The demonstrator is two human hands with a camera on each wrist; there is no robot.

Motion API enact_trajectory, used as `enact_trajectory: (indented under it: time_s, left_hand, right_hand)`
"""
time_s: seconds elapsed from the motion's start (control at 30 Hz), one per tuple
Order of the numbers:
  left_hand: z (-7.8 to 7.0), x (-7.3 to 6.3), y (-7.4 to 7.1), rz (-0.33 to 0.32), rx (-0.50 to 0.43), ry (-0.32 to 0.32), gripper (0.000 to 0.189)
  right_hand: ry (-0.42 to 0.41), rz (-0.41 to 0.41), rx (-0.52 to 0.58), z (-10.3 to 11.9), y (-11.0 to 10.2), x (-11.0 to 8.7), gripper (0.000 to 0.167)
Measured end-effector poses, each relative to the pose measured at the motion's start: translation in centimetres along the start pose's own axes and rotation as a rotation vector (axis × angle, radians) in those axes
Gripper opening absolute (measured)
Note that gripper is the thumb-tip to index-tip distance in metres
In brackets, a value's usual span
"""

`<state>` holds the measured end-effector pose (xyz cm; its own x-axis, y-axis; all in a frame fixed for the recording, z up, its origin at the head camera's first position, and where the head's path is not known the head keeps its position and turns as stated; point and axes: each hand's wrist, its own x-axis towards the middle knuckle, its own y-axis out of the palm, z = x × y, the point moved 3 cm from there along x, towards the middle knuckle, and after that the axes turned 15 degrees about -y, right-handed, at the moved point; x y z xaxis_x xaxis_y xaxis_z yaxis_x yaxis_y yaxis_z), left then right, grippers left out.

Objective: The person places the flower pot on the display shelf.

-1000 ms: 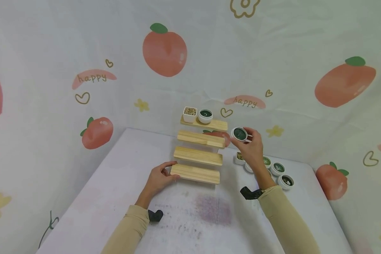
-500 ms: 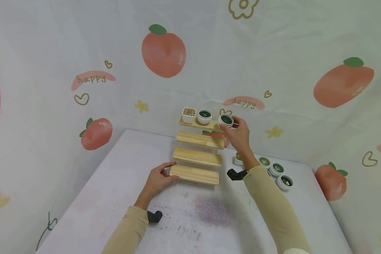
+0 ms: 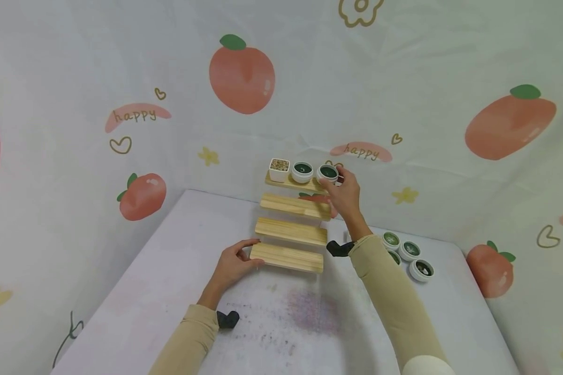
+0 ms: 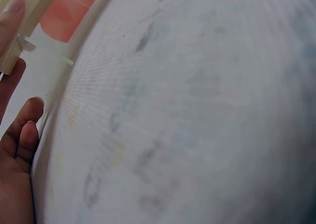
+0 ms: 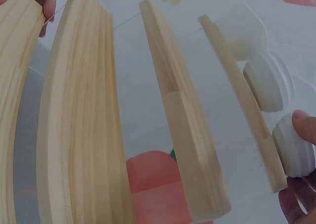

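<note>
White sheet backdrop [image 3: 281, 47] wraps the back and both sides, a bit wrinkled. Six printed red fruits in sight: one cut off at the far left, one partly hidden behind the rack. Two "happy" labels, plus hearts and yellow flowers.

White desk [image 3: 169, 276] under everything; purple smudge [image 3: 314, 310] and scattered dark marks in front of the rack.

Wooden rack [image 3: 291, 232] stands near the back of the desk, four boards stepped upward, the lowest nearest the person. Three lower boards carry no pots.

Two arms in beige sleeves, one black device at each wrist.

Left hand [image 3: 232, 268] at the left end of the rack's lowest board [image 3: 286, 258]: thumb on top, a finger underneath, spread just enough to grip the board between them; other fingers loosely bent, holding nothing.

Right hand [image 3: 347, 195] at the right end of the rack's top board [image 3: 293, 183]: thumb and fingers parted only to the width of the held pot [image 3: 327, 172], pinching it from both sides. Pot is round, white, dark green inside, and sits at that board end; can't tell if its full weight rests there.

Three pots along the rack top: square pot [image 3: 279, 170] with tan grainy fill at left, round pot [image 3: 302, 172] in the middle, held one at right. Right of the rack on the desk: four more round pots [image 3: 409, 250] visible, clustered, one partly behind the right sleeve.
</note>
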<state>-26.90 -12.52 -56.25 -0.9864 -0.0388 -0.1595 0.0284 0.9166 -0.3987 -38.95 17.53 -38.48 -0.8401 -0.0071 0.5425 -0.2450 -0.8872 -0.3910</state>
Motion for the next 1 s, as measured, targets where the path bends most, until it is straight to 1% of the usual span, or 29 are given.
enact_trajectory:
  time_s: [0.17, 0.33, 0.53, 0.67, 0.8, 0.87, 1.0]
  left_hand:
    - [-0.1, 0.1, 0.0, 0.0, -0.004, 0.001, 0.059]
    - [-0.2, 0.0, 0.1, -0.004, -0.003, -0.008, 0.06]
    - [-0.1, 0.0, 0.2, -0.012, -0.004, -0.012, 0.058]
    - [0.0, 0.1, 0.2, -0.011, 0.001, -0.018, 0.059]
    - [-0.1, 0.1, 0.3, -0.013, 0.002, -0.011, 0.06]
    - [-0.1, 0.1, 0.3, -0.015, 0.002, -0.003, 0.06]
    - [-0.2, 0.0, 0.1, -0.022, 0.001, 0.001, 0.06]
  right_hand:
    - [-0.006, 0.022, -0.009, 0.2, -0.1, 0.0, 0.067]
    - [0.011, 0.064, -0.004, 0.1, 0.2, 0.0, 0.069]
    - [0.0, 0.102, -0.011, 0.2, 0.6, 0.0, 0.069]
    - [0.011, 0.11, 0.001, 0.5, 0.2, -0.4, 0.073]
    - [-0.007, 0.101, 0.02, 0.4, -0.5, -1.0, 0.07]
    - [-0.015, 0.098, 0.012, 0.1, -1.0, -1.4, 0.071]
    - [0.01, 0.1, 0.015, -0.3, -1.9, -2.2, 0.076]
